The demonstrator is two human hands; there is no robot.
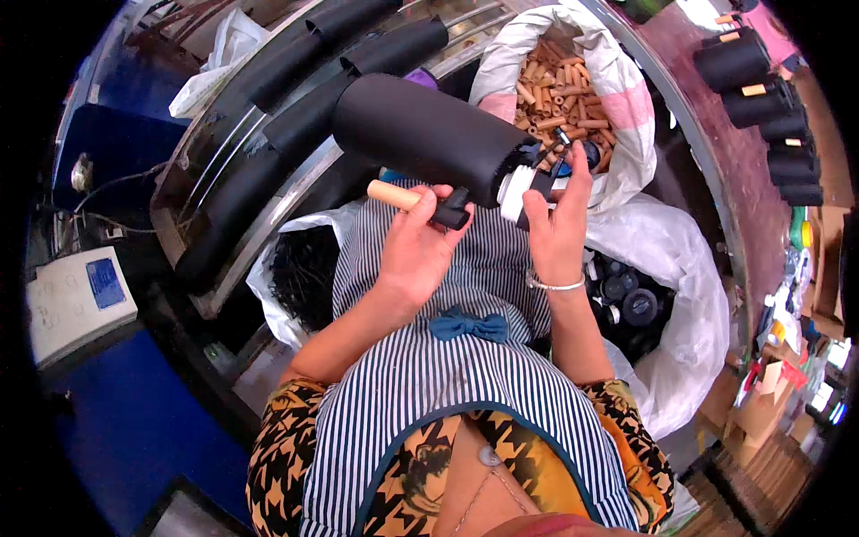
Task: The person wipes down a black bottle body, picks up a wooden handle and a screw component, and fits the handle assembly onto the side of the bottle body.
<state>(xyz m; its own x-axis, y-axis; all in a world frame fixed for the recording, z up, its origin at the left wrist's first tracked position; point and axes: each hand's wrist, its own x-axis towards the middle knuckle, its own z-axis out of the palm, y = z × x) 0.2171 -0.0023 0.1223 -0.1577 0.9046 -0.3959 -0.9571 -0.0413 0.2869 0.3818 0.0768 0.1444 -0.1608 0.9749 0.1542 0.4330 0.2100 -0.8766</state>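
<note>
In front of me lies a large matte-black cylindrical flask (420,125), tilted, its white threaded neck (515,191) pointing right toward me. My right hand (559,233) is closed about the neck end, thumb and fingers at a black fitting there; part of that grip is hidden. A light wooden handle (394,195) with a black plastic end piece (452,210) is pinched in the fingers of my left hand (413,255), just below the flask. Small dark parts at the flask's mouth are too blurred to name.
A white sack (635,116) of wooden handles (564,85) stands behind my right hand. Bags of black caps (640,307) and thin black parts (304,277) flank my lap. More black cylinders (394,46) lie on the metal rack at left; handled flasks (756,103) line the right table.
</note>
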